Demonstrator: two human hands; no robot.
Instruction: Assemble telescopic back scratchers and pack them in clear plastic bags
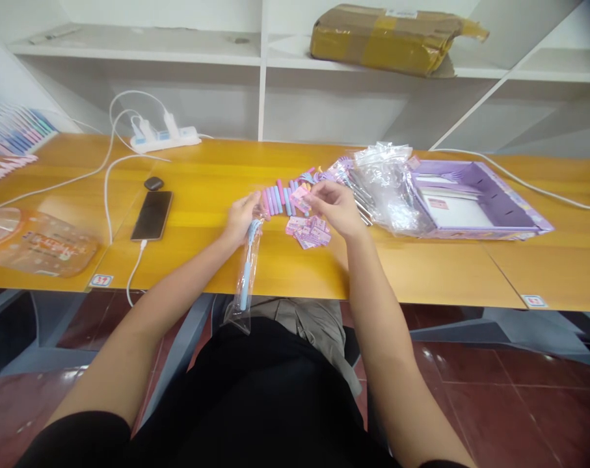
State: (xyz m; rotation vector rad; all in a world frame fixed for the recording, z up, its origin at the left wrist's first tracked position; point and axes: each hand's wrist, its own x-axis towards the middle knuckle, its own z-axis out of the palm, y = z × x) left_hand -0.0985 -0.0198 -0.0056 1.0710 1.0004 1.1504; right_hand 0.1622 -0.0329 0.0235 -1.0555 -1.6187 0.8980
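Note:
My left hand is closed on the top of a clear plastic bag, which hangs past the table's front edge with a light blue stick-like item inside. Between the fingers of my right hand is a small pink card. Just below that card, a loose pile of pink and purple cards lies on the table. Several pink, purple and blue sticks are lined up side by side between my hands. Clear plastic bags are heaped right of my right hand.
A purple tray holds white and pink papers. On the left are a phone, a black case, a power strip, white cables and an orange translucent bag. A taped box rests on the shelf.

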